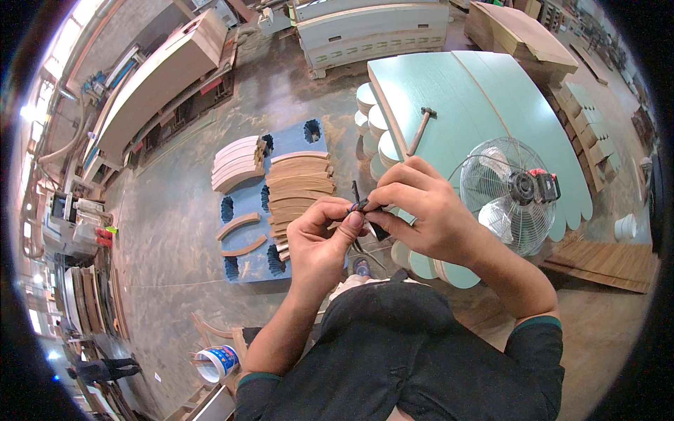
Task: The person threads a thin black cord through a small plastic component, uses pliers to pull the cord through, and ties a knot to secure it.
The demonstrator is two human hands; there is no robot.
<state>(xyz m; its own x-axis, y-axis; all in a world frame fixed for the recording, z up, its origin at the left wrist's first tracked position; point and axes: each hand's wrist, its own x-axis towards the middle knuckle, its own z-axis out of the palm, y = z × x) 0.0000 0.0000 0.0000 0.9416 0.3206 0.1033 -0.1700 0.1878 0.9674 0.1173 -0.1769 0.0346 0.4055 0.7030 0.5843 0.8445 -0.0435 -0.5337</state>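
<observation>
Close in front of my body, both hands meet at a thin black cable [361,205] that shows a bit of blue at its end. Thumb and fingers of my left hand [316,231] pinch it from the left. My right hand [428,210] grips it from the right, fingertips nearly touching the left thumb. A small dark flat piece [379,231] hangs under the right fingers; its kind is unclear. Dark strands of cable dangle below the hands. The exact join between the fingertips is partly hidden.
A caged fan [509,195] stands right of my hands, by stacked pale green panels [449,88] bearing a hammer [423,130]. Ahead, a blue pallet [291,144] carries curved wooden strips [302,182]. A bucket [219,363] sits lower left; another person [105,370] is far left.
</observation>
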